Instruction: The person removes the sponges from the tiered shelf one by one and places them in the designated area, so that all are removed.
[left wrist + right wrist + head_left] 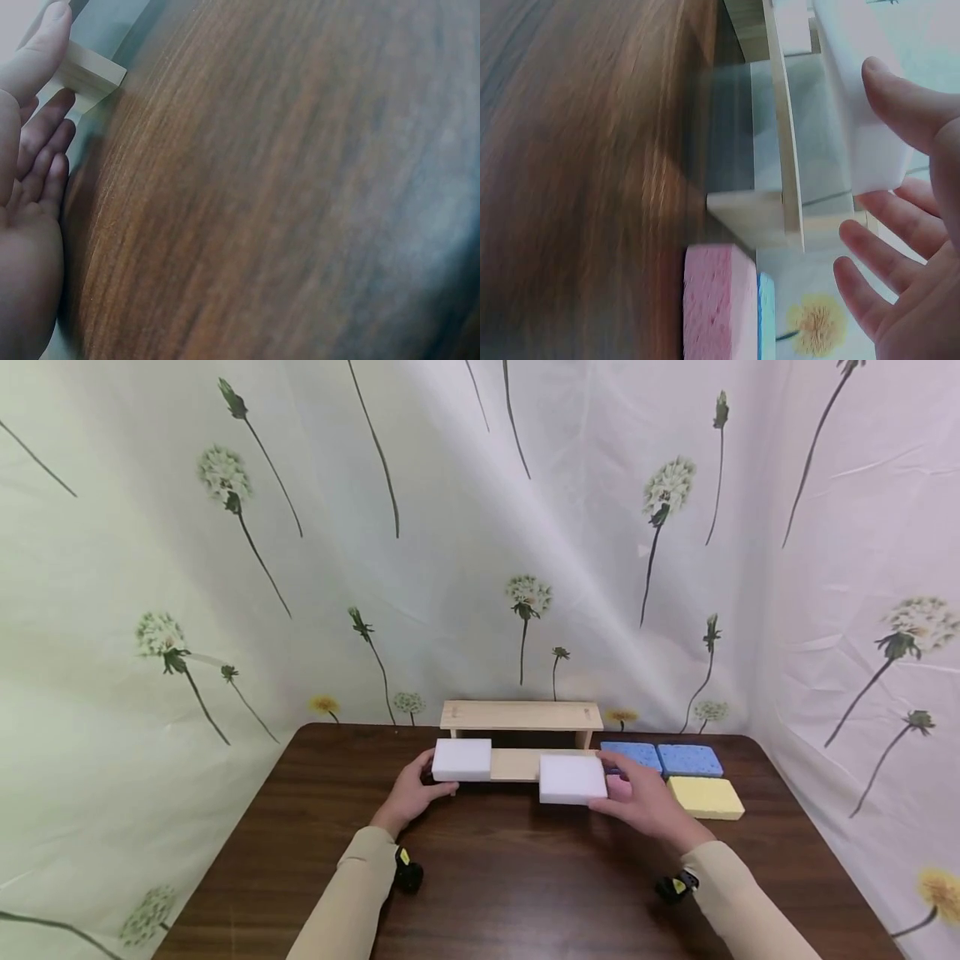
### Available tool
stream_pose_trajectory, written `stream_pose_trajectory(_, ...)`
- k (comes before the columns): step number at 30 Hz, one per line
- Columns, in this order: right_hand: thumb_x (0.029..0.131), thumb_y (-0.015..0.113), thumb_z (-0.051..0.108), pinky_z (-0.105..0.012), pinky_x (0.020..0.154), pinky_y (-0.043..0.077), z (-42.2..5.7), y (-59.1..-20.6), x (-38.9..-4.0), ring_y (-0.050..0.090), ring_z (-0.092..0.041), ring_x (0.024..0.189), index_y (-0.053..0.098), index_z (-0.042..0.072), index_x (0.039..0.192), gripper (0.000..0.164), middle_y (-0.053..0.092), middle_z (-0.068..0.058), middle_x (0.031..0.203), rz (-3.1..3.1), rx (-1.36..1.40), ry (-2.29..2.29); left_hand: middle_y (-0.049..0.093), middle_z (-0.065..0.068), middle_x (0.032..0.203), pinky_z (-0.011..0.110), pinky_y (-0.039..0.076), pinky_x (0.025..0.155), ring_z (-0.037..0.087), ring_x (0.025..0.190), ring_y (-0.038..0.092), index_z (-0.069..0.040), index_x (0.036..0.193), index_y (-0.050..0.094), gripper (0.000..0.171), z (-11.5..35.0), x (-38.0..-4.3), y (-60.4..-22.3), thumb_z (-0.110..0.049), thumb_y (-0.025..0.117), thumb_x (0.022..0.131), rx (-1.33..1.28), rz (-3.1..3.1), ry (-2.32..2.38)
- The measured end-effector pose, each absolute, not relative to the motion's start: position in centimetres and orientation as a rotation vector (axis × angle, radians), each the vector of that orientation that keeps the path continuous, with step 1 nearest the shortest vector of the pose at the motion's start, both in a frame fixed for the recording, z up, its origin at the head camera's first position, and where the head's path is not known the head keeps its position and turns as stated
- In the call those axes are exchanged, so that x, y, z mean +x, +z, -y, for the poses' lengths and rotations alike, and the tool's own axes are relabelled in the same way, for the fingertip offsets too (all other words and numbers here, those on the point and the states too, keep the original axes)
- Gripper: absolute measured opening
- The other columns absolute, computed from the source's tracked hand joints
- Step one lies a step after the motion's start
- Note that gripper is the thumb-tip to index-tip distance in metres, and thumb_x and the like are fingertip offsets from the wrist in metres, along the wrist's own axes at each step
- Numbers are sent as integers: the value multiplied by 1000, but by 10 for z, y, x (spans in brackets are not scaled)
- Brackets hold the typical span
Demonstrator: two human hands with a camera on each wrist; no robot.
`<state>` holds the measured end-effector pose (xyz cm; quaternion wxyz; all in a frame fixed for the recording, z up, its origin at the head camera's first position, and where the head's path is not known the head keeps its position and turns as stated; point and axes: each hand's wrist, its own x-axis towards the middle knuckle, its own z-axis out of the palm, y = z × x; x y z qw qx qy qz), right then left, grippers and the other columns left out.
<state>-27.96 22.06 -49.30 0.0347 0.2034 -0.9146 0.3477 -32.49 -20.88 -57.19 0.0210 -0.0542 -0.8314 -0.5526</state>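
A two-step wooden rack (521, 716) stands at the back of the table. One white sponge (462, 758) is at the left end of its lower step (514, 764), and my left hand (408, 793) grips that sponge by its left side. My right hand (651, 802) holds a second white sponge (572, 778) by its right end, over the right part of the same step. In the right wrist view, a gap shows between this sponge (870, 112) and the wooden board (784, 135). The left wrist view shows my left thumb (46, 45) and fingers beside a rack leg.
Right of the rack lie two blue sponges (690, 760), a yellow sponge (706, 797) and a pink sponge (709, 300), which my right hand partly covers in the head view. A flower-printed curtain (450, 568) hangs behind the dark wooden table (525, 885).
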Motion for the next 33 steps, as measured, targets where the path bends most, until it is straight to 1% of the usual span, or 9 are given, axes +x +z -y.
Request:
stream_pose_trajectory(3, 84, 89, 47, -65, 107, 46, -230, -495, -278, 56, -39, 135, 50, 12, 154, 87, 58, -15, 151, 2799, 636, 1081, 66, 15, 139, 53, 45, 110, 33, 129, 59, -7, 154, 50, 78, 210, -326, -570, -18, 89, 87, -176, 2585, -1700)
stream_pose_trajectory(8, 85, 87, 48, -63, 104, 49, -245, -498, -273, 58, -38, 133, 49, 12, 155, 88, 58, -15, 150, 2802, 629, 1082, 68, 14, 136, 51, 46, 108, 33, 127, 60, -7, 151, 52, 76, 210, -326, -568, -16, 89, 86, -191, 2577, -1708)
stream_pose_trajectory(15, 85, 88, 46, -65, 106, 47, -263, -504, -266, 56, -42, 135, 50, 4, 154, 89, 57, -20, 151, 2787, 630, 1032, 67, 15, 138, 51, 46, 109, 34, 130, 59, -6, 152, 51, 78, 210, -327, -566, -18, 90, 86, -195, 2577, -1711)
stream_pose_trajectory(18, 84, 89, 44, -64, 105, 48, -272, -509, -260, 57, -43, 134, 50, 2, 153, 90, 58, -22, 149, 2798, 620, 994, 67, 15, 138, 51, 46, 109, 33, 130, 59, -6, 152, 51, 78, 210, -325, -566, -17, 90, 86, -190, 2582, -1721)
stream_pose_trajectory(22, 84, 90, 43, -57, 96, 56, -286, -514, -252, 64, -38, 122, 52, 1, 151, 88, 62, -22, 143, 2796, 590, 986, 67, 15, 137, 50, 46, 108, 33, 129, 59, -6, 152, 51, 77, 210, -325, -568, -16, 89, 87, -194, 2580, -1723)
stream_pose_trajectory(25, 83, 91, 41, -53, 90, 58, -296, -517, -248, 67, -35, 116, 52, 0, 150, 87, 63, -21, 141, 2785, 593, 992, 67, 15, 137, 49, 47, 107, 33, 128, 60, -6, 152, 51, 77, 209, -326, -570, -18, 89, 87, -206, 2583, -1710)
stream_pose_trajectory(29, 84, 91, 39, -55, 93, 57, -305, -520, -244, 68, -37, 116, 52, -3, 149, 87, 64, -22, 140, 2792, 605, 958, 67, 15, 136, 49, 46, 108, 33, 128, 60, -7, 152, 51, 77, 210, -326, -570, -18, 90, 86, -202, 2583, -1708)
stream_pose_trajectory(33, 85, 88, 46, -58, 96, 55, -309, -520, -241, 67, -39, 118, 51, -2, 150, 90, 60, -24, 145, 2850, 560, 944, 67, 16, 136, 51, 45, 109, 34, 128, 60, -6, 152, 51, 77, 209, -326, -568, -15, 90, 85, -197, 2581, -1713)
